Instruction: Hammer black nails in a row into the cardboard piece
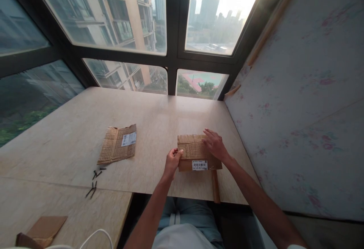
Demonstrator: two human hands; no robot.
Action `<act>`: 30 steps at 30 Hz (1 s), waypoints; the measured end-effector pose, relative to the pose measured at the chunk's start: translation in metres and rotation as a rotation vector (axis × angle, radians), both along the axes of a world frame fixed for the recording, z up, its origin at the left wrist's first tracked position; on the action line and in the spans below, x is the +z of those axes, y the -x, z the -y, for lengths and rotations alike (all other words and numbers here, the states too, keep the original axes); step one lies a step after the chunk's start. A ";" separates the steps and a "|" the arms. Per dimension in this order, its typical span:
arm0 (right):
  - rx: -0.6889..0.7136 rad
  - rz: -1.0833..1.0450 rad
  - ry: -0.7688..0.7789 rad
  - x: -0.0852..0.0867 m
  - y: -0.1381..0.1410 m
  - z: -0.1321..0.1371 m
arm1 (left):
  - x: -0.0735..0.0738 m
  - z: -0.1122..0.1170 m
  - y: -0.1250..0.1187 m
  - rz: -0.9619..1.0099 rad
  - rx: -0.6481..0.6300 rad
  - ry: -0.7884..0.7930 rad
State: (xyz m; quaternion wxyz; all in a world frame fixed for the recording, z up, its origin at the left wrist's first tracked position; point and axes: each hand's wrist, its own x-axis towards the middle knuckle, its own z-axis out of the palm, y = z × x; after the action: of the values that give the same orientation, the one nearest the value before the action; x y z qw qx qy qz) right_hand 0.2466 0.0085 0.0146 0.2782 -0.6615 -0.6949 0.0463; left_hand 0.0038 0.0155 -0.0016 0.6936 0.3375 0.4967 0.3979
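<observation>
Cardboard piece: on the table, directly ahead of the person; ridged upper section, plain lower section bearing a white printed label.
Left hand: at the left edge of the cardboard piece; thumb and fingers clamped on that edge.
Right hand: laid over the upper right part of the cardboard piece; fingers extended, not closed around it; contact of each finger cannot be told.
Wooden handle: protrudes from beneath the near right edge of the cardboard piece, toward the near edge of the table; far end hidden.
Second cardboard piece: on the table to the left, well apart from both hands; creased, ridged, with its own white label.
Dark fasteners: loose on the table, near the second cardboard piece on its near side; two small groups; exact type too small to tell.
Brown cardboard scrap: lower left, beside a white cable.
Window: dark-framed, beyond the table.
Wall: right side, floral pattern.
</observation>
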 end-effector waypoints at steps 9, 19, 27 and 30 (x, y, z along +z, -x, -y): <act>-0.181 -0.373 0.160 -0.017 -0.040 0.002 | -0.002 -0.014 0.001 0.023 0.007 -0.062; -0.047 -0.737 0.397 0.037 -0.034 0.045 | 0.018 -0.035 0.014 0.019 -0.166 -0.132; 0.082 -1.012 0.469 0.053 0.008 0.048 | 0.046 -0.054 0.018 -0.052 -0.596 -0.234; 0.078 -1.086 0.432 0.049 0.018 0.034 | 0.054 -0.058 0.016 -0.104 -0.668 -0.285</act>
State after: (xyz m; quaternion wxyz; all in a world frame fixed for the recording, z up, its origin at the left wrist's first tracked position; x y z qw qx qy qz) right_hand 0.2283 -0.0254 0.0633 0.4514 -0.5585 -0.4517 0.5293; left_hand -0.0121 0.0737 0.0522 0.7052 0.5940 0.3334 0.1969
